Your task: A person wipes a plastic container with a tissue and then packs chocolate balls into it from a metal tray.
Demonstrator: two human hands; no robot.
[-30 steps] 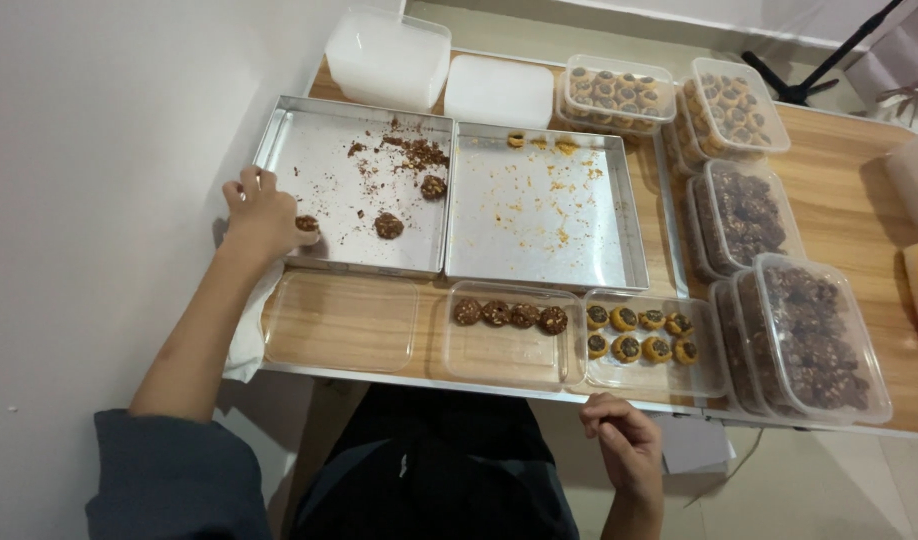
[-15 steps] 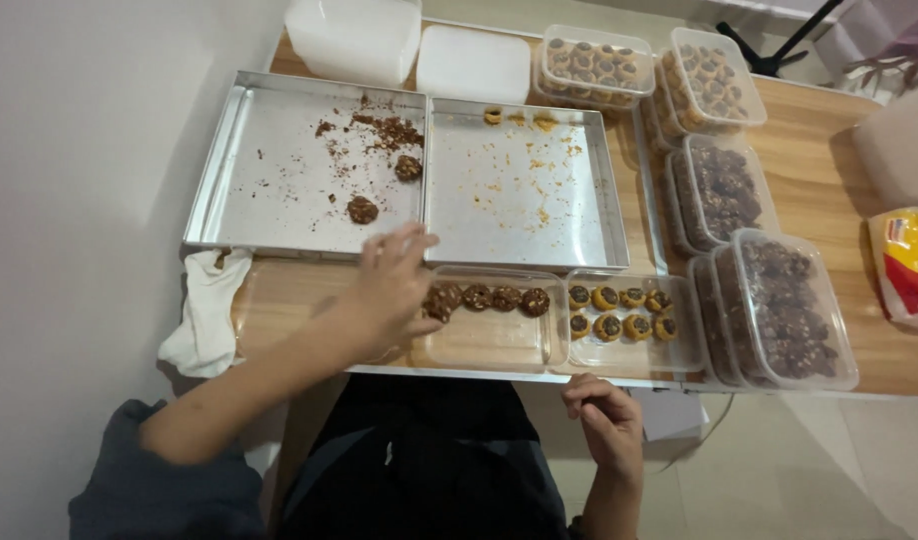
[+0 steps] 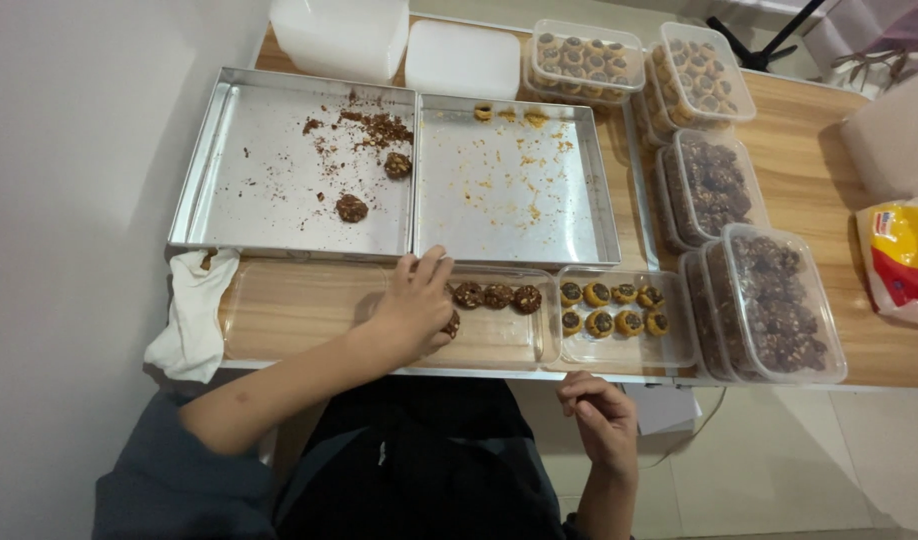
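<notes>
Left hand [image 3: 416, 308] is setting a chocolate cookie [image 3: 451, 324] into the clear container [image 3: 279, 320], fingers curled on it – joining the row [image 3: 497, 296]. Right hand [image 3: 601, 410] is idling below the table edge, loosely curled, empty. Next probably calls for letting go – gently.

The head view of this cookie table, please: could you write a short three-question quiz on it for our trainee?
1. True or false: the left hand rests in the clear container holding brown cookies.
2. How many brown cookies lie whole on the left metal tray?
3. Where is the right hand? A on a tray; B at the table edge, holding nothing.

Key: 1 true; 2 two; 3 B.
</notes>
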